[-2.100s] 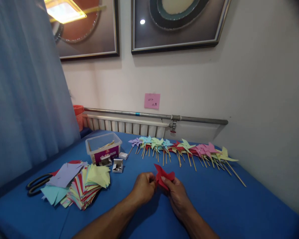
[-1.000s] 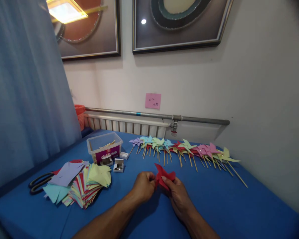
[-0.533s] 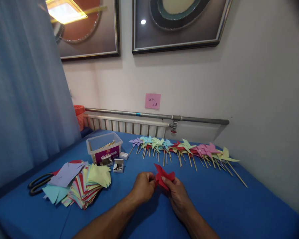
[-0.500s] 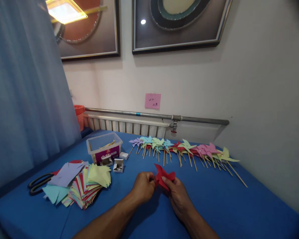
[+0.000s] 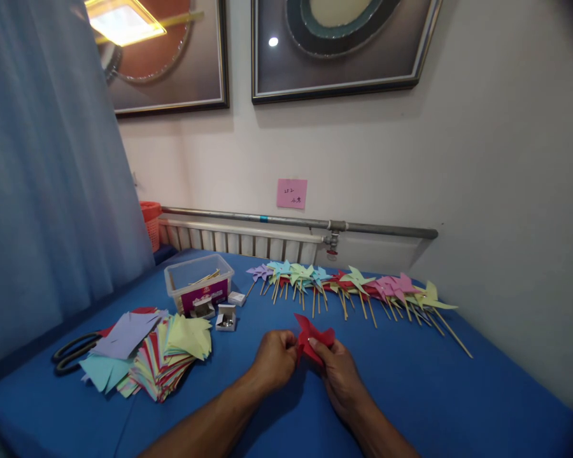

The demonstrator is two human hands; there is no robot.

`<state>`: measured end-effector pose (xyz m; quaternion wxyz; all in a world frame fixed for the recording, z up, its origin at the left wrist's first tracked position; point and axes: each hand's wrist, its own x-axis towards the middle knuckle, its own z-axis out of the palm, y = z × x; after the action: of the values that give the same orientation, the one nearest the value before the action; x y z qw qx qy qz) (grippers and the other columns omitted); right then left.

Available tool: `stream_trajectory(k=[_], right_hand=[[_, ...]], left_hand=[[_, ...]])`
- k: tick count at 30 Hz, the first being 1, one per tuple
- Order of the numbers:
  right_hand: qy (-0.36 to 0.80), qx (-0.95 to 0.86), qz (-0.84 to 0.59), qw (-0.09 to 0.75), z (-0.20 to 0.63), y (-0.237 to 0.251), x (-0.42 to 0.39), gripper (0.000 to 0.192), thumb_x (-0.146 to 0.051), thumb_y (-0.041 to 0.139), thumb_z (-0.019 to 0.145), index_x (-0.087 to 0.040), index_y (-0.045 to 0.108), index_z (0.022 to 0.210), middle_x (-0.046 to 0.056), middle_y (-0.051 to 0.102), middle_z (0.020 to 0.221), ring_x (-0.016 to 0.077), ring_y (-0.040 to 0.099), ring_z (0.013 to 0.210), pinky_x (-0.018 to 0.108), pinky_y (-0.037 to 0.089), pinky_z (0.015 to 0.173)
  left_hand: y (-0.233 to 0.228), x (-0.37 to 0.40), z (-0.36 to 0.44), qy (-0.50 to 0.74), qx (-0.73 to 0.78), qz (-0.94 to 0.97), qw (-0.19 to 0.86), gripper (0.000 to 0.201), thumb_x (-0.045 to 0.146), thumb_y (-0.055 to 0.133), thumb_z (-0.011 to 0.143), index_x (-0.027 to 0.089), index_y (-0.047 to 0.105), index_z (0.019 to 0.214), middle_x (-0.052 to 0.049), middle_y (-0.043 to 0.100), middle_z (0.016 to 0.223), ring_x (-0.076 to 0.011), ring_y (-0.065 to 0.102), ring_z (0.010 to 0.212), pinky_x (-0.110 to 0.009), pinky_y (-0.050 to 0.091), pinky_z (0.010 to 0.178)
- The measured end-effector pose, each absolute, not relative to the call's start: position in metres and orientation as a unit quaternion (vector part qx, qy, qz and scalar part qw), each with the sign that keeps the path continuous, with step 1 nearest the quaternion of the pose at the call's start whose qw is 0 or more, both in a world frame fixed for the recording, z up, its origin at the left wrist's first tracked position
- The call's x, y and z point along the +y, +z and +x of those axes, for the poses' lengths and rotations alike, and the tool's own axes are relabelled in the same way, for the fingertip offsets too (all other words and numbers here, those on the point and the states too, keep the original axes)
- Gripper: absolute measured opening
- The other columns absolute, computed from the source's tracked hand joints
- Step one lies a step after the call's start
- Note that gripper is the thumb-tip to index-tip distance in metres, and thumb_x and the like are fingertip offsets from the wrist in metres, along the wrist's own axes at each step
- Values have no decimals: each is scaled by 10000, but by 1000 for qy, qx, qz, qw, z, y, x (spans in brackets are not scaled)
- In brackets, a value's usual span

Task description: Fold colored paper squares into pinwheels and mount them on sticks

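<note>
A red paper pinwheel (image 5: 307, 331) with folded blades is held above the blue table, between my two hands. My right hand (image 5: 341, 376) is closed on its right side, thumb pressed on the front near the middle, where a tiny bright spot shows. At the left edge of the pinwheel, my left hand (image 5: 275, 357) is closed in a pinch against the red paper. Its fingertips are partly hidden. No stick shows on this pinwheel. Past my left hand stands a small open box (image 5: 226, 318) with shiny little metal pieces in it.
A stack of cut coloured paper (image 5: 165, 359) lies at the left, beside black-handled scissors (image 5: 71, 350). Behind it stands a clear plastic tub (image 5: 172, 283) with wooden sticks. Several finished pinwheels (image 5: 358, 278) on sticks line the back of the blue table (image 5: 410, 381), near a pipe (image 5: 386, 229).
</note>
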<state>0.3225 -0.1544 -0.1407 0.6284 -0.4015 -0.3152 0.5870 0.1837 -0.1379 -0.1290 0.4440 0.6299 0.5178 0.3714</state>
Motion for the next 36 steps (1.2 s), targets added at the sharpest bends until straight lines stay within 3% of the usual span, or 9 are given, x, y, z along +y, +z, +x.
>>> stream_trajectory(k=[9, 36], right_hand=[[582, -305, -402, 637, 322, -142, -152, 367, -342, 940, 549, -157, 763, 812, 28, 769, 735, 164, 673, 671, 275, 531, 677], [572, -304, -399, 649, 321, -141, -151, 437, -369, 958, 509, -163, 730, 819, 25, 761, 760, 166, 687, 682, 278, 555, 677]], left_hand=[[-132, -137, 185, 380, 511, 635, 437, 256, 350, 617, 808, 154, 618, 643, 23, 521, 547, -105, 418, 540, -219, 290, 526], [-129, -140, 187, 387, 507, 627, 447, 209, 236, 543, 818, 174, 550, 619, 46, 471, 519, -92, 379, 484, -224, 261, 487]])
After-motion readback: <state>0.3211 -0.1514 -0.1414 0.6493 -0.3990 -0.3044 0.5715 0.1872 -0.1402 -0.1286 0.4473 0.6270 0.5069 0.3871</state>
